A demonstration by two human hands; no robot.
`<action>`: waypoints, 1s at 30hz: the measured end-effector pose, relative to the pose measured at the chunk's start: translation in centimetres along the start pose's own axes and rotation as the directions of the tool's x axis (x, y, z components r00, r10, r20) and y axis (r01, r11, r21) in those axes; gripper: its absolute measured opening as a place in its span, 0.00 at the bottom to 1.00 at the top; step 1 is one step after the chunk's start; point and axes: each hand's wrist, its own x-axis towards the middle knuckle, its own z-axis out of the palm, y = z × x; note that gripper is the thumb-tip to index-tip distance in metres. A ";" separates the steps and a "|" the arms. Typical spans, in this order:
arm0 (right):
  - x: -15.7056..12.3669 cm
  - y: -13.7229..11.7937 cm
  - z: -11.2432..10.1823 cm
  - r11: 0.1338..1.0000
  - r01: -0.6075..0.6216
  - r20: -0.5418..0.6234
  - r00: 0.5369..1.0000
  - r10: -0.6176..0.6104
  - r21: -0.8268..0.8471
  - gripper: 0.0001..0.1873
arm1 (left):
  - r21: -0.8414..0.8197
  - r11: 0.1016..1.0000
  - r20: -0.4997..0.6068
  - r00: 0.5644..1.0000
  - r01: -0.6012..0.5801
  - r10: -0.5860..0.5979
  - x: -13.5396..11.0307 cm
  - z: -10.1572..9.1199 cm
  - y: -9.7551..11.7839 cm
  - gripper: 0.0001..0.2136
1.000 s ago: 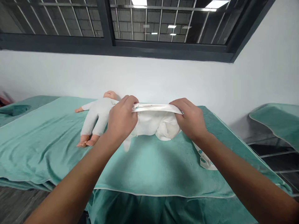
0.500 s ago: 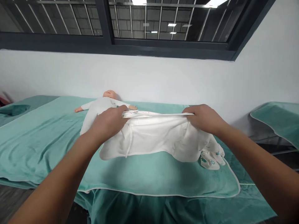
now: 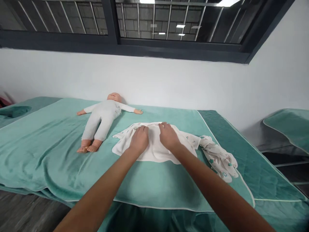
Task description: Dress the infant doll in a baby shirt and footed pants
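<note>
A white baby shirt [image 3: 154,151] with a small print on its sleeves lies spread on the green blanket [image 3: 145,183]. My left hand [image 3: 140,139] rests on its middle, fingers curled down and closed on the cloth. Close by on the right, my right hand [image 3: 168,135] is likewise closed on the shirt, its fingertips partly hidden beneath the hand. Against the shirt's right sleeve lies a bunched white printed baby garment [image 3: 220,158]. To the left, a baby doll [image 3: 103,112] in a white suit lies on its back, arms spread and feet bare.
Behind the bed runs a white wall [image 3: 169,83] below a dark-framed window [image 3: 178,48] with metal bars. A darker green quilted cover [image 3: 263,174] shows on the right. Another green-covered surface [image 3: 289,124] stands at the far right.
The shirt, held up and stretched between my hands earlier, now lies on the blanket. My hands have come down and close together on it. The doll's legs are now uncovered to view.
</note>
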 end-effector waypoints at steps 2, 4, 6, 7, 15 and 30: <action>-0.2 -0.9 3.0 0.998 -0.055 0.038 0.998 0.053 0.036 0.21 | -0.036 0.999 0.033 0.999 0.010 -0.009 0.1 2.3 -0.1 0.13; 0.2 -1.1 4.8 0.989 -0.145 0.051 0.988 0.143 0.040 0.20 | -0.038 0.999 0.041 0.998 0.039 -0.037 0.5 3.7 -0.6 0.13; 1.2 -0.8 5.7 0.971 -0.234 0.047 0.972 0.232 0.043 0.24 | -0.036 0.997 0.040 0.997 0.067 -0.065 1.3 4.3 -1.0 0.13; 1.8 -0.6 5.8 0.961 -0.273 0.046 0.961 0.271 0.043 0.26 | -0.034 0.996 0.038 0.996 0.084 -0.082 1.8 4.4 -1.2 0.13; 4.3 0.5 6.2 0.943 -0.333 -0.078 0.941 0.330 -0.024 0.32 | -0.073 0.964 -0.038 0.966 0.254 -0.257 4.7 4.4 -0.9 0.19; 7.0 3.1 7.4 0.990 -0.083 -0.026 0.996 0.080 -0.112 0.28 | 0.007 0.933 0.070 0.931 0.360 -0.359 8.4 6.2 -2.2 0.21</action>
